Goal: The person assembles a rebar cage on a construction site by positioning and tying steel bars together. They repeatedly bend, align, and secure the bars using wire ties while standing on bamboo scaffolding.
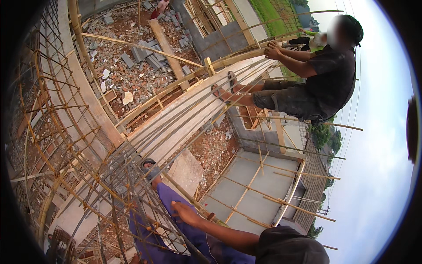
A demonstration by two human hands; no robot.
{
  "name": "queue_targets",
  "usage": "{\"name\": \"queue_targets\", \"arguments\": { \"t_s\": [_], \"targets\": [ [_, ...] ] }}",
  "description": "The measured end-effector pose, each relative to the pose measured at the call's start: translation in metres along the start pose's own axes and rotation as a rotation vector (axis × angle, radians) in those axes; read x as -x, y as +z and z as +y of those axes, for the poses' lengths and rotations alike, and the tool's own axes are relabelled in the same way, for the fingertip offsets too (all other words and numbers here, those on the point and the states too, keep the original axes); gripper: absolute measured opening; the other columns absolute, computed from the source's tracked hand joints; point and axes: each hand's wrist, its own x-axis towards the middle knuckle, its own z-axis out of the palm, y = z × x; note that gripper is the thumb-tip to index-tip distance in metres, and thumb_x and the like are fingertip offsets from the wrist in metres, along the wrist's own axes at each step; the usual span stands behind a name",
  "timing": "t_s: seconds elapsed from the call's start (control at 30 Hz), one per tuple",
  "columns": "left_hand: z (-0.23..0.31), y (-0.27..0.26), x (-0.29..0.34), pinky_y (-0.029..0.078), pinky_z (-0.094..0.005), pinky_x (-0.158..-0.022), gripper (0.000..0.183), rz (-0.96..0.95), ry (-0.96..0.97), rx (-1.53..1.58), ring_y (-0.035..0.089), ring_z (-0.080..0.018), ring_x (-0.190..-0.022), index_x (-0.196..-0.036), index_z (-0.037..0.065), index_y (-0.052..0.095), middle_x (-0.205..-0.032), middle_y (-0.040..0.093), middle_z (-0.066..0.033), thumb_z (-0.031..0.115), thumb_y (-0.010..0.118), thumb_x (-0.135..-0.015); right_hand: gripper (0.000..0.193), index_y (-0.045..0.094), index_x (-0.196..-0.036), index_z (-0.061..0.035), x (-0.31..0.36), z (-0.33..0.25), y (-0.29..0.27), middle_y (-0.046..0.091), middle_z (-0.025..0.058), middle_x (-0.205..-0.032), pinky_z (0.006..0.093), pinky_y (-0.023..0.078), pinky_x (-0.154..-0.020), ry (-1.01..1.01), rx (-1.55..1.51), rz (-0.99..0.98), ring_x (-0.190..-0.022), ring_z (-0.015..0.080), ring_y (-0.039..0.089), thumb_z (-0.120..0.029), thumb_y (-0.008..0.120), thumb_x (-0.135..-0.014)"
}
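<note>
My right hand (184, 213) rests with its fingers apart on my purple-trousered leg (169, 193), and a dark band circles the wrist. At the lower edge, a small skin-toned patch may be part of my left hand; its fingers are hidden. Beside my legs lies a rusty rebar cage (66, 105) of long bars and square ties. Several long steel bars (189, 112) run from the cage along a pale plank walkway (154, 145). My sandalled foot (149, 163) is among them. Across the walkway, a co-worker in dark clothes holds both hands (274, 50) near the bars' far ends.
The view is strongly tilted. Bamboo poles (193, 86) edge the walkway. Below lie rubble and grey blocks (149, 55). A grey wall (257, 187) with bamboo scaffolding stands at the right. Another person is behind the co-worker, and one more is near the top edge.
</note>
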Motion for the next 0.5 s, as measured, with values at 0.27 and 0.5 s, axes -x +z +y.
{"name": "queue_targets", "arguments": {
  "t_s": [0.27, 0.5],
  "targets": [
    [0.004, -0.006, -0.001, 0.048, -0.0433, -0.094, 0.056, -0.021, -0.037, 0.101, 0.06, -0.0301, -0.108, -0.146, 0.003, 0.042, -0.128, 0.061, -0.0159, 0.034, 0.05, -0.1, 0.055, 0.04, -0.142, 0.0043, -0.02, 0.042, 0.045, 0.062, 0.0241, -0.121, 0.0436, 0.052, -0.086, -0.231, 0.462, 0.088, -0.104, 0.0334, 0.065, -0.032, 0.049, -0.101],
    [-0.013, -0.026, -0.037, 0.05, -0.038, -0.085, 0.045, -0.164, -0.003, 0.364, 0.063, -0.0277, -0.094, -0.134, 0.002, 0.053, -0.115, 0.065, -0.0135, 0.032, 0.049, -0.101, 0.034, 0.053, -0.099, -0.0036, -0.015, 0.02, 0.049, 0.049, 0.0024, -0.075, 0.0329, 0.04, -0.046, 0.286, 0.007, -0.008, -0.055, 0.0136, 0.046, -0.035, 0.044, -0.105]
  ]
}}
